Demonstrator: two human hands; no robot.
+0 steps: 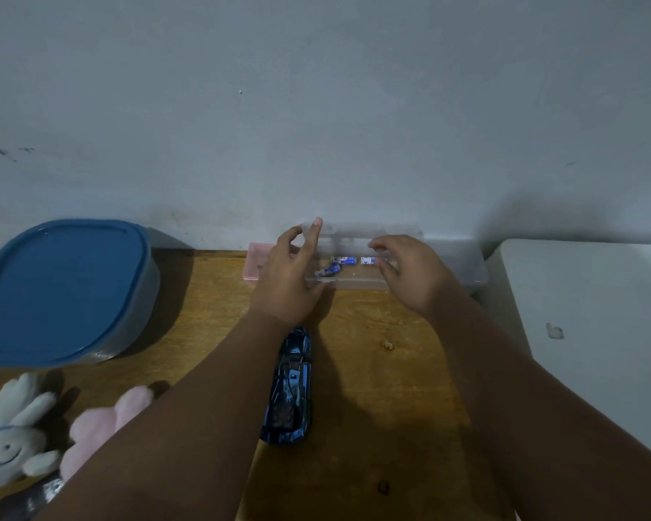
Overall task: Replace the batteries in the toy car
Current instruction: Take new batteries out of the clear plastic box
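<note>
A blue and black toy car (289, 389) lies on the wooden table between my forearms, its length running away from me. At the back of the table stands a clear plastic box (358, 283) with three blue and white batteries (344, 262) inside. My left hand (288, 274) grips the box's left end, fingers raised on its clear lid (354, 231). My right hand (410, 272) holds the right part of the lid, fingers curled over its edge. The lid stands lifted toward the wall.
A large tub with a blue lid (61, 287) sits at the left. A white plush toy (12, 434) and a pink plush toy (102, 423) lie at the near left. A pink box (254, 263) is behind my left hand. A white surface (587, 314) borders the table's right side.
</note>
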